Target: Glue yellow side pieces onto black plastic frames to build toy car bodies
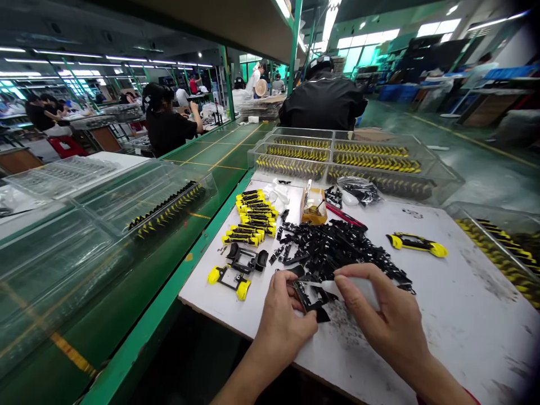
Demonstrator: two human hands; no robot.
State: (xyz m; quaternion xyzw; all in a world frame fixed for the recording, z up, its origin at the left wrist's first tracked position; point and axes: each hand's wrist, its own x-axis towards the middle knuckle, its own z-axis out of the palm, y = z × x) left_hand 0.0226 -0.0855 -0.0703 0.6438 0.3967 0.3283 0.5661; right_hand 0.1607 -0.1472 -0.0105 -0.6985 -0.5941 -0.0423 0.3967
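At the near edge of the white table (447,320), the left hand (283,326) grips a tilted black frame (307,302), just this side of a heap of black parts (337,247). The right hand (386,309), apart from the left, is clamped on a white bottle (366,289), its narrow tip (317,284) over the frame; whether they touch, I cannot tell. The step looks like dispensing onto the frame, so the next move likely calls for a steady hold and a light, well-aimed squeeze.

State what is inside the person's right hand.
The right hand holds a white bottle-like object, its narrow end pointing toward the black frame in the left hand. The hand hides the rest.
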